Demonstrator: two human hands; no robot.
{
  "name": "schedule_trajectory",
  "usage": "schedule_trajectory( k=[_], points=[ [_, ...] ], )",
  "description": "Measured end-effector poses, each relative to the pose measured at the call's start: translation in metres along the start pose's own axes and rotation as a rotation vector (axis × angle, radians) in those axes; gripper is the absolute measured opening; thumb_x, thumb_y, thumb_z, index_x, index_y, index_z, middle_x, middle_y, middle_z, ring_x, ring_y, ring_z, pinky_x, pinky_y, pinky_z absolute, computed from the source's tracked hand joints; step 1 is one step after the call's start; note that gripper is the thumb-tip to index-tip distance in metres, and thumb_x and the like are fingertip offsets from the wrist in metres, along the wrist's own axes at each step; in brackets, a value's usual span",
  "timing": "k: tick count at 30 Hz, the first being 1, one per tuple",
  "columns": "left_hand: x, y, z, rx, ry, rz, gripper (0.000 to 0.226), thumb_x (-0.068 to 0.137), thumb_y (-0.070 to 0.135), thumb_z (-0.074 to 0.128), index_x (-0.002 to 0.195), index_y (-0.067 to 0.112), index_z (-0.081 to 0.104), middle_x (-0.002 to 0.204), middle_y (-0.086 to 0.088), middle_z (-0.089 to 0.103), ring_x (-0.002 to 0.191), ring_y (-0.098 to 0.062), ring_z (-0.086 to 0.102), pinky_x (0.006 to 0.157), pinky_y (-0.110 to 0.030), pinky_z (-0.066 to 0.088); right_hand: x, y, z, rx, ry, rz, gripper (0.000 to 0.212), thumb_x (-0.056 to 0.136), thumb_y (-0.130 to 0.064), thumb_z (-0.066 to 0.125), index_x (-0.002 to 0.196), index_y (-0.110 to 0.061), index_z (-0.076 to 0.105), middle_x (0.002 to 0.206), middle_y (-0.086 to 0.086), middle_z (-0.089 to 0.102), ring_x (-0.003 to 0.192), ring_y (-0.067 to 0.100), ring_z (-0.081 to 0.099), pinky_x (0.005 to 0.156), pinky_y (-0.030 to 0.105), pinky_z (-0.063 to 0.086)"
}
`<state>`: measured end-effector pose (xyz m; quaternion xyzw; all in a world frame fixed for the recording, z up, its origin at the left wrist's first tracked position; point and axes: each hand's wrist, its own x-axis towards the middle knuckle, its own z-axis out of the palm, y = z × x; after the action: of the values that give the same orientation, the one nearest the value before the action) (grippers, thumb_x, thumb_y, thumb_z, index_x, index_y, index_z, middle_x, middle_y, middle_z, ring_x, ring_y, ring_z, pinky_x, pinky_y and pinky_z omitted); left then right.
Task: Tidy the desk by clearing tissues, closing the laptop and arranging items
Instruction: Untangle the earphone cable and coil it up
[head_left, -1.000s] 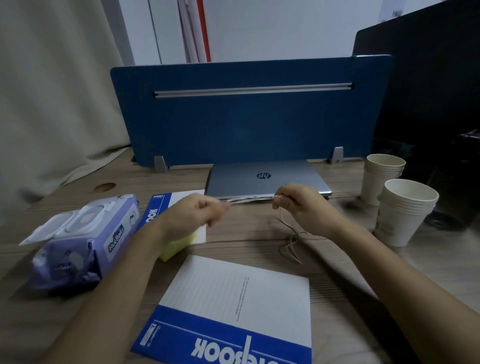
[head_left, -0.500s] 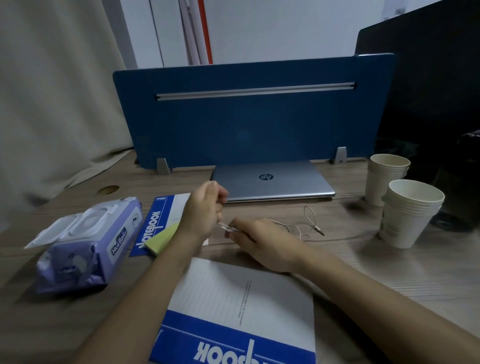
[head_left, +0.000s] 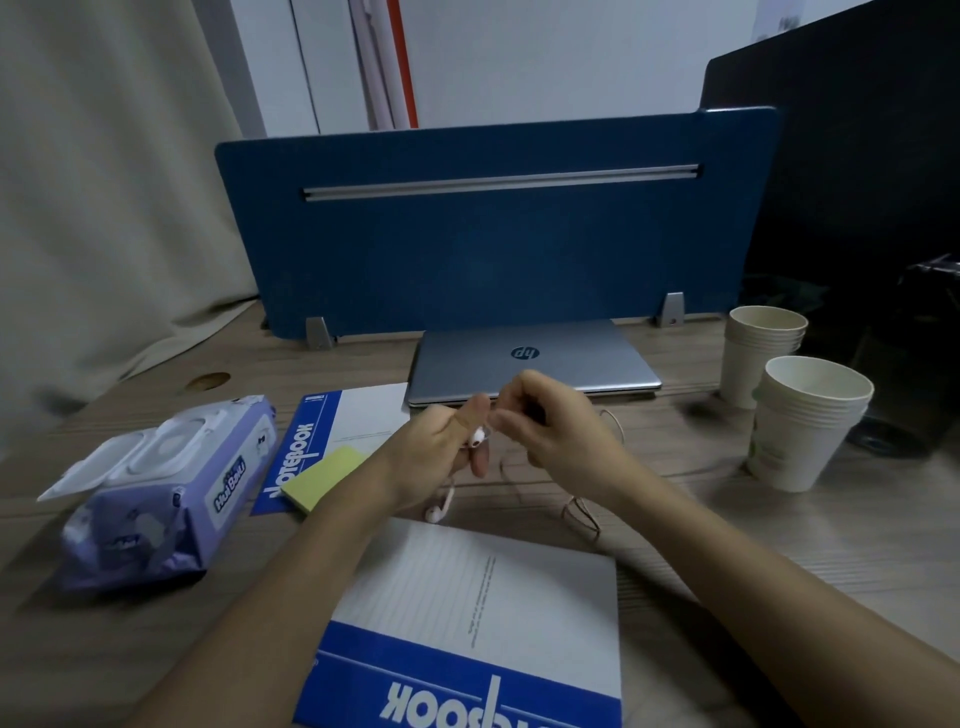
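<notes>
My left hand (head_left: 441, 452) and my right hand (head_left: 550, 431) meet above the middle of the desk, both pinching white wired earphones (head_left: 475, 438). One earbud sits at my left thumb, a second earbud (head_left: 439, 512) dangles below that hand, and the thin cable (head_left: 582, 514) loops on the desk under my right wrist. Behind the hands lies a silver laptop (head_left: 530, 358), lid shut. A blue-and-white notebook (head_left: 478, 623) lies near me, another notebook (head_left: 332, 431) at the left with a yellow sticky pad (head_left: 324, 480) on it.
A purple wet-wipe pack (head_left: 156, 493) with its flap open lies at the left. Two stacks of paper cups (head_left: 805, 421) (head_left: 758, 353) stand at the right. A blue desk divider (head_left: 493, 223) closes off the back, with a dark monitor (head_left: 857, 182) beyond the right side.
Both hands have lifted from the desk and come together with the earphones. The cable that lay spread in front of the laptop is now gathered closer, under my right wrist.
</notes>
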<state>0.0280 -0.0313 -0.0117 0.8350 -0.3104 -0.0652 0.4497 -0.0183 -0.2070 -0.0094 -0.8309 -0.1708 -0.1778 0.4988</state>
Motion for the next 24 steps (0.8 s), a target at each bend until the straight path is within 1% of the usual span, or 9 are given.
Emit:
schedule_trajectory(
  k=[5, 8, 11, 13, 15, 17, 20, 22, 24],
  points=[
    [0.000, 0.001, -0.002, -0.274, 0.036, -0.035, 0.052, 0.083, 0.072, 0.042, 0.054, 0.030, 0.051, 0.056, 0.007, 0.033, 0.050, -0.011, 0.029, 0.045, -0.022, 0.033, 0.003, 0.011, -0.016, 0.283, 0.081, 0.094, 0.016, 0.093, -0.010, 0.064, 0.084, -0.001, 0.054, 0.063, 0.005, 0.052, 0.049, 0.015, 0.045, 0.042, 0.029, 0.038],
    [-0.001, -0.001, -0.002, -0.436, 0.112, -0.003, 0.038, 0.089, 0.059, 0.044, 0.076, 0.028, 0.062, 0.066, 0.005, 0.046, 0.054, -0.008, 0.040, 0.045, -0.016, 0.035, 0.001, 0.015, -0.012, 0.285, 0.006, 0.108, 0.010, 0.093, -0.009, 0.062, 0.086, -0.006, 0.056, 0.067, 0.004, 0.056, 0.054, 0.016, 0.055, 0.040, 0.026, 0.043],
    [0.002, -0.004, -0.003, -0.562, 0.249, 0.002, 0.045, 0.095, 0.048, 0.043, 0.103, 0.007, 0.061, 0.105, -0.007, 0.070, 0.098, -0.019, 0.069, 0.077, -0.024, 0.057, 0.000, 0.019, -0.001, 0.205, -0.082, 0.111, 0.011, 0.096, -0.008, 0.058, 0.085, -0.012, 0.058, 0.070, 0.003, 0.062, 0.052, 0.018, 0.059, 0.039, 0.026, 0.042],
    [0.004, -0.002, -0.006, -0.871, 0.260, 0.028, 0.036, 0.094, 0.041, 0.047, 0.086, 0.007, 0.055, 0.095, -0.010, 0.071, 0.102, -0.024, 0.070, 0.091, -0.038, 0.056, -0.002, 0.020, 0.007, 0.099, -0.129, 0.093, 0.016, 0.096, -0.010, 0.057, 0.082, -0.017, 0.057, 0.070, -0.001, 0.064, 0.047, 0.014, 0.057, 0.040, 0.025, 0.040],
    [0.005, 0.001, -0.009, -1.138, 0.263, 0.054, 0.036, 0.095, 0.039, 0.049, 0.070, 0.013, 0.049, 0.068, -0.002, 0.057, 0.070, -0.015, 0.066, 0.083, -0.038, 0.059, -0.003, 0.021, 0.013, -0.006, -0.153, 0.093, 0.017, 0.096, -0.014, 0.057, 0.080, -0.020, 0.057, 0.065, -0.003, 0.065, 0.045, 0.010, 0.056, 0.042, 0.024, 0.042],
    [0.005, 0.004, -0.011, -1.293, 0.261, 0.056, 0.042, 0.099, 0.040, 0.045, 0.065, 0.015, 0.046, 0.059, 0.004, 0.041, 0.048, -0.006, 0.043, 0.056, -0.021, 0.054, -0.003, 0.021, 0.015, -0.033, -0.174, 0.114, 0.012, 0.096, -0.016, 0.056, 0.085, -0.018, 0.059, 0.061, -0.005, 0.064, 0.048, 0.008, 0.057, 0.050, 0.026, 0.046],
    [0.007, 0.007, -0.013, -1.329, 0.275, 0.051, 0.045, 0.101, 0.044, 0.035, 0.066, 0.017, 0.039, 0.057, 0.006, 0.031, 0.042, -0.003, 0.028, 0.039, -0.015, 0.031, -0.005, 0.016, 0.019, -0.017, -0.295, 0.114, 0.018, 0.097, -0.022, 0.057, 0.112, -0.014, 0.063, 0.089, -0.011, 0.067, 0.074, -0.001, 0.060, 0.072, 0.022, 0.047],
    [0.008, 0.008, -0.012, -1.379, 0.279, 0.078, 0.043, 0.103, 0.044, 0.033, 0.069, 0.017, 0.038, 0.058, 0.007, 0.031, 0.043, -0.003, 0.027, 0.040, -0.015, 0.030, -0.007, 0.009, 0.024, 0.000, -0.389, 0.058, 0.029, 0.097, -0.024, 0.058, 0.124, -0.013, 0.060, 0.106, -0.003, 0.068, 0.086, -0.004, 0.056, 0.081, 0.020, 0.045],
    [0.010, 0.009, -0.010, -1.442, 0.289, 0.103, 0.041, 0.104, 0.041, 0.033, 0.072, 0.016, 0.041, 0.061, 0.006, 0.032, 0.045, -0.004, 0.029, 0.042, -0.015, 0.033, -0.010, 0.003, 0.032, 0.055, -0.439, 0.059, 0.027, 0.098, -0.023, 0.057, 0.121, -0.009, 0.060, 0.100, 0.004, 0.068, 0.086, 0.004, 0.057, 0.084, 0.029, 0.046]
  ],
)
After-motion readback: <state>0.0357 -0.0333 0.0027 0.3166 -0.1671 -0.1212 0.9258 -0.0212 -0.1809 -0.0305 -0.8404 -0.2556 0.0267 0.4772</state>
